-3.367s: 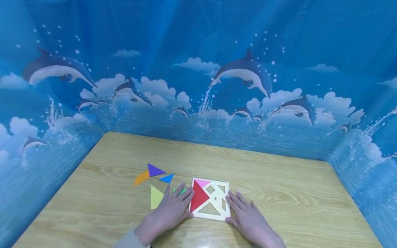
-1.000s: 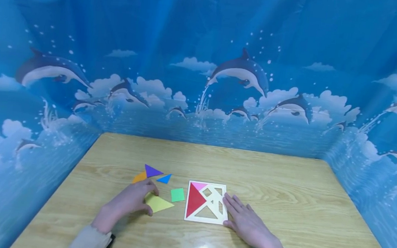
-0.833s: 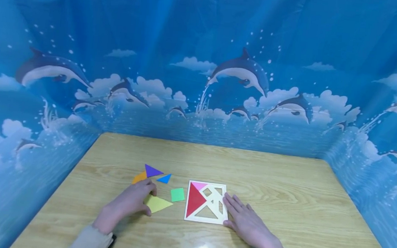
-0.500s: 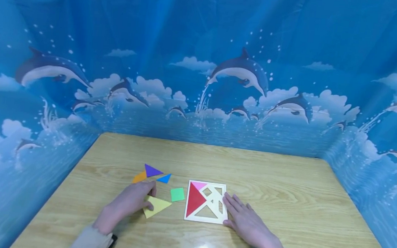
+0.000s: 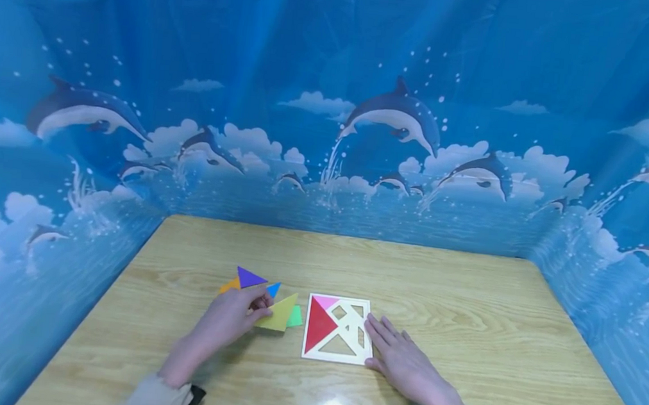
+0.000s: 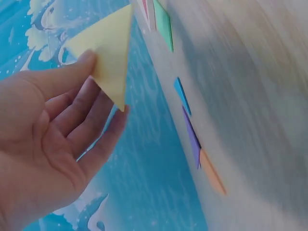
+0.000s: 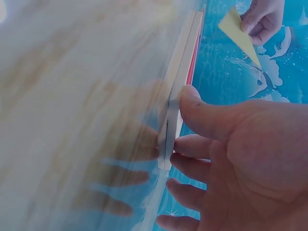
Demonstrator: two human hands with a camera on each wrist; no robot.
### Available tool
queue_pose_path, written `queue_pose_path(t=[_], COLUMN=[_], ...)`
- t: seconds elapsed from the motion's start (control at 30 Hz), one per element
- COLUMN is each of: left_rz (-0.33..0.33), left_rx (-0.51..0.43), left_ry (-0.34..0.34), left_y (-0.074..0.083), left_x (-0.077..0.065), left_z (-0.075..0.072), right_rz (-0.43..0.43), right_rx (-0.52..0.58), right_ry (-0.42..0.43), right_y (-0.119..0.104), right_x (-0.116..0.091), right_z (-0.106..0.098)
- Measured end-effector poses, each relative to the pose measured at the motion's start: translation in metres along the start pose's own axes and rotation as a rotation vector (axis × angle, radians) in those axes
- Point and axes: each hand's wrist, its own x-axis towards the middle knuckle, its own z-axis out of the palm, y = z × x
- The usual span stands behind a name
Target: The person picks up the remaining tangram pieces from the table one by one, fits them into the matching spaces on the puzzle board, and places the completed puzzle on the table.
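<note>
My left hand [image 5: 233, 313] pinches a yellow triangle tangram piece [image 5: 280, 314] between thumb and fingers, lifted and tilted above the table. In the left wrist view the yellow triangle [image 6: 108, 53] stands well clear of the tabletop. Partly behind it in the head view lies a green square piece [image 5: 295, 316]. A white tangram frame [image 5: 336, 358] holds a red triangle [image 5: 319, 326] and a pink triangle [image 5: 325, 302] at its left; its other cutouts show bare wood. My right hand [image 5: 408, 367] rests with extended fingers against the frame's right edge, thumb at the near corner.
Beyond my left hand lie a purple triangle [image 5: 250, 278], a small blue triangle [image 5: 274, 289] and an orange piece [image 5: 230, 285], partly covered by the hand. A wooden table [image 5: 495, 307] carries everything. A blue dolphin-print curtain [image 5: 301, 207] surrounds its back and sides.
The left hand left the frame's edge and took hold of the yellow triangle. It then turned the piece, lifted it and moved right toward the green square. The right hand stayed by the frame.
</note>
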Motion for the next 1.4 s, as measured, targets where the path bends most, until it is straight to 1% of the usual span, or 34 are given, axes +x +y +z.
queue_pose_path(t=[0.1,0.2,0.3,0.4,0.5,0.63,0.73,0.83,0.93,1.03,1.17,1.3,1.4], left_rz=[0.025,0.055,0.055,0.033,0.009,0.003,0.013,0.007,-0.009,-0.039,-0.08,-0.111,-0.128], left_rx=[-0.04,-0.119,-0.184,-0.228,-0.271,-0.315,-0.331,-0.361,-0.388,-0.416,-0.487,-0.559,-0.571], left_ry=[0.051,0.09,0.113,0.101,0.07,0.009,-0.044,-0.076,-0.078,-0.073,-0.062,-0.029,0.002], left_y=[0.007,0.012,0.016,0.02,0.021,0.021,0.021,0.021,0.022,0.023,0.024,0.025,0.025], left_x=[0.002,0.004,0.007,0.01,0.01,0.01,0.009,0.008,0.008,0.008,0.009,0.009,0.009], left_z=[0.005,0.012,0.019,0.025,0.029,0.034,0.038,0.041,0.043,0.044,0.045,0.046,0.047], right_rz=[-0.007,-0.017,-0.025,-0.027,-0.029,-0.03,-0.021,-0.013,-0.011,-0.014,-0.015,-0.011,-0.003], right_rx=[0.002,0.0,0.002,0.002,-0.001,-0.003,-0.003,0.003,0.008,0.009,0.01,0.016,0.017], right_ry=[0.004,0.009,0.013,0.015,0.016,0.017,0.013,0.007,0.004,0.004,0.003,-0.001,-0.007], right_y=[0.0,0.0,0.0,0.0,0.0,0.0,0.0,0.0,0.0,0.0,0.0,0.0,0.0], right_x=[-0.001,-0.001,-0.001,-0.001,0.0,0.001,0.001,0.001,0.001,0.001,0.001,0.001,0.001], right_z=[0.0,0.0,0.0,-0.001,-0.001,0.0,0.0,0.0,0.0,-0.001,-0.001,-0.001,-0.002])
